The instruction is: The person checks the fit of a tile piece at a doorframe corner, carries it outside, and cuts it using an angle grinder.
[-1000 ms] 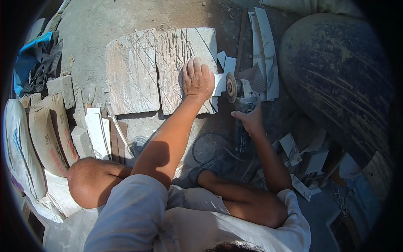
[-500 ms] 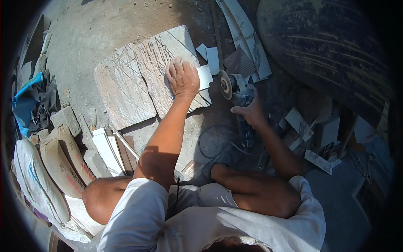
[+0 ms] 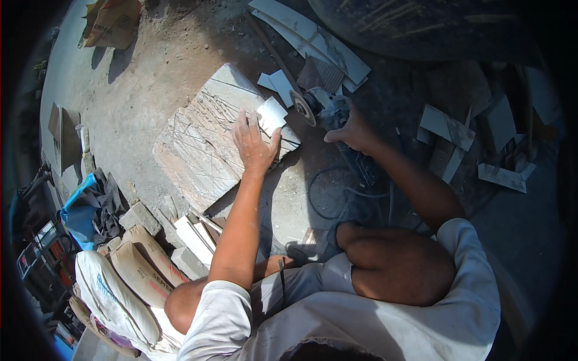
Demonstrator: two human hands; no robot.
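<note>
A small, flat white tile [image 3: 271, 114] at the edge of a pale, grooved stone slab [image 3: 198, 150] lies just right of the nearer left hand [image 3: 254, 144], grip spread, while the right hand [image 3: 354, 130] clasps a grey angle grinder [image 3: 330, 108].

I watch through the left fisheye on the wearer's head, upright and looking steeply down. The pale shirt [image 3: 385, 322] spans much of the lower edge, nearest my lens; the grooved slabs [image 3: 198, 147] lie farther out, left of centre. The dusty floor [image 3: 144, 108] stretches toward a round, dark rim, probably too dim to judge.
</note>
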